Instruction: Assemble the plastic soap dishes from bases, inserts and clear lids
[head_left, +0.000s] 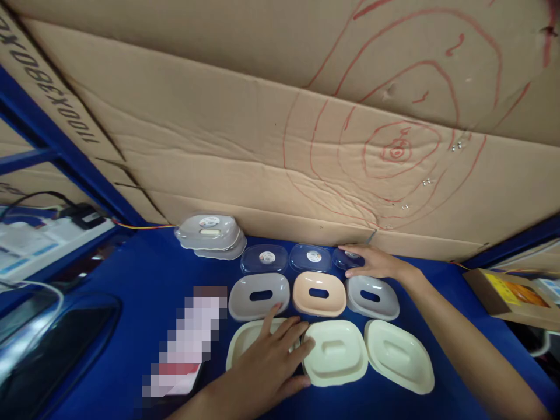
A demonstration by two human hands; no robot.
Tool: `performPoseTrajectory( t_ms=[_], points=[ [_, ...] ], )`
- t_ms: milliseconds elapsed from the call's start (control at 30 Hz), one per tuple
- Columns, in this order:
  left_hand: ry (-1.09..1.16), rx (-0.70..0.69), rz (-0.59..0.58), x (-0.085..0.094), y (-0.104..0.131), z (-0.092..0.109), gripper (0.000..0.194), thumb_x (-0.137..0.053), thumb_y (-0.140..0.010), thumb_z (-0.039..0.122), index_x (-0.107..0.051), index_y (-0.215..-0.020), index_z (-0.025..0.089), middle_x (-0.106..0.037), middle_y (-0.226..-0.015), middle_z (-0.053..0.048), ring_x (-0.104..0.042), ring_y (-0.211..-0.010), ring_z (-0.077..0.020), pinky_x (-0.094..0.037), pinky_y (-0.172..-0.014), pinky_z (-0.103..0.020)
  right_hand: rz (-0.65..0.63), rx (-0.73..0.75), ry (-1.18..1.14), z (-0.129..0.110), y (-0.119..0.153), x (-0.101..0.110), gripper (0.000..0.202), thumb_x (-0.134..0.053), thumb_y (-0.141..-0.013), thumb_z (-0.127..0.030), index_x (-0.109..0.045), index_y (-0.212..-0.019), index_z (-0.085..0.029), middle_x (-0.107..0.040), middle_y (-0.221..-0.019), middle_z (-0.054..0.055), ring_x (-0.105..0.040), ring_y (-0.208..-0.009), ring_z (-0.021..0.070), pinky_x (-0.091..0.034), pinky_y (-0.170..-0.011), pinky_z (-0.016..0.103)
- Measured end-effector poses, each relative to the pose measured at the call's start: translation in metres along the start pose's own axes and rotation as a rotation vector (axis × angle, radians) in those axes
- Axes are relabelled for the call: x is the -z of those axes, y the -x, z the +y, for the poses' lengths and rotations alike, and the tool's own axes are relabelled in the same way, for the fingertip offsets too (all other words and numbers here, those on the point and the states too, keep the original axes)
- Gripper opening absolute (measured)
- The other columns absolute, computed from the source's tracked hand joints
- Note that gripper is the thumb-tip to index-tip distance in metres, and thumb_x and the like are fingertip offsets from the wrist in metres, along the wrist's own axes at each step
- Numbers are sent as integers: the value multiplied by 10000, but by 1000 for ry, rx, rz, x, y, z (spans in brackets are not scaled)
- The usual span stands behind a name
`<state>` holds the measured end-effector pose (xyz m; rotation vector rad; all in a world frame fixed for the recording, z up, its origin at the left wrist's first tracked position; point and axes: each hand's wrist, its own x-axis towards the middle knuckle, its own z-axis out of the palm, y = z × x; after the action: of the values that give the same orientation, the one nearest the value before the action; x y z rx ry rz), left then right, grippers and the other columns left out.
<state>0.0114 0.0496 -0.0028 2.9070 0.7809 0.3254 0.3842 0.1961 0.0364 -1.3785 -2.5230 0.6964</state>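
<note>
My left hand is spread over the left cream tray, covering much of it. Its thumb side reaches the edge of the middle cream tray. At the back right, my right hand has its thumb and fingers around a clear oval lid with a round sticker. Two similar lids, a middle one and a left one, lie in the same row. Between the rows are slotted oval dishes: grey, peach and grey. The right cream tray lies at an angle.
Stacked grey soap boxes with clear lids stand at the back left. A cardboard wall with red rings rises behind the blue table. Left are a blurred-out object and a dark device; right is an open carton.
</note>
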Motion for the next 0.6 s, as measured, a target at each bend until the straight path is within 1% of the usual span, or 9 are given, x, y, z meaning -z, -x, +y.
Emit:
performPoseTrajectory(
  t_ms=[67,200,300,367,433,500,567,600],
  points=[
    [-4,0,-7,-1,1,0,475,-567,-1058,562,-587,-1428,266,-689,-1441,-87,-643,-1351,-302,-212,-1308,-564,34,16,11,1,4,-2,769,-791,-873,-598,-590,-1530,-252,-617,-1553,121,-606,-1418,363,-468,-1210,540],
    [-11,-14,12,-5,3,-1,474,-564,-1067,538,-574,-1448,257,-674,-1461,-90,-628,-1367,-301,-144,-1324,-571,146,7,32,4,14,-6,732,-757,-902,-605,-585,-1526,-264,-603,-1562,136,-576,-1442,365,-455,-1212,571],
    [-9,-12,39,-4,3,-1,470,-522,-1076,566,-594,-1428,264,-675,-1463,-89,-634,-1357,-283,-108,-1336,-544,259,-27,52,-4,27,-10,612,-664,-981,-592,-602,-1496,-267,-612,-1539,150,-574,-1437,366,-437,-1216,602],
    [-10,-6,45,-2,2,0,475,-524,-1072,575,-601,-1424,265,-661,-1482,-96,-628,-1365,-281,-98,-1337,-536,323,-46,69,-21,43,-15,507,-571,-1050,-542,-599,-1487,-285,-624,-1522,137,-580,-1428,350,-429,-1219,607],
    [-20,-6,43,0,2,1,495,-534,-1066,579,-592,-1439,259,-635,-1514,-112,-606,-1393,-290,-89,-1335,-540,362,-58,111,-44,65,-23,438,-556,-1071,-493,-602,-1472,-323,-631,-1521,102,-585,-1422,334,-453,-1203,583],
    [-36,-12,36,1,3,2,531,-523,-1062,601,-574,-1464,257,-603,-1549,-126,-572,-1432,-300,-75,-1333,-547,332,-57,173,-68,89,-34,401,-580,-1068,-453,-613,-1453,-343,-669,-1478,79,-627,-1372,314,-522,-1135,521],
    [-50,-17,41,1,4,3,572,-499,-1056,639,-556,-1488,267,-573,-1578,-133,-537,-1465,-305,-59,-1329,-555,302,-33,221,-86,110,-48,356,-595,-1066,-423,-636,-1410,-343,-739,-1358,64,-702,-1250,285,-579,-1027,448],
    [-60,-14,49,1,5,3,596,-489,-1052,656,-544,-1504,272,-554,-1596,-137,-518,-1482,-309,-56,-1327,-562,304,-29,248,-92,118,-55,331,-596,-1067,-415,-651,-1383,-334,-764,-1293,64,-730,-1180,278,-587,-983,428]
  ],
)
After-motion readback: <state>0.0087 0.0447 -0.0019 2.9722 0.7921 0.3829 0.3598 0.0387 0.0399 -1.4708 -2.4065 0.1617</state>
